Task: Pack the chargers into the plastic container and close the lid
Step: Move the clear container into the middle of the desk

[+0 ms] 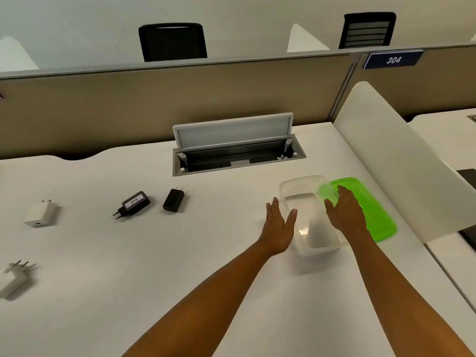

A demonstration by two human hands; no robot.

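Observation:
A clear plastic container (310, 220) stands open and empty on the white desk, right of centre. Its green lid (373, 215) lies flat beside it on the right, partly under the container's far corner. My left hand (279, 225) is open at the container's left wall, fingers spread. My right hand (346, 212) is open at the right wall, over the lid's edge. Several chargers lie to the left: a black one (173, 200), a black one labelled 018 (132, 203), a white one (41, 213) and another white one (13, 278) at the left edge.
An open cable hatch (237, 148) with a raised flap sits in the desk behind the container. A white curved divider (401, 161) stands close on the right. A beige partition runs along the back, with black chairs beyond it.

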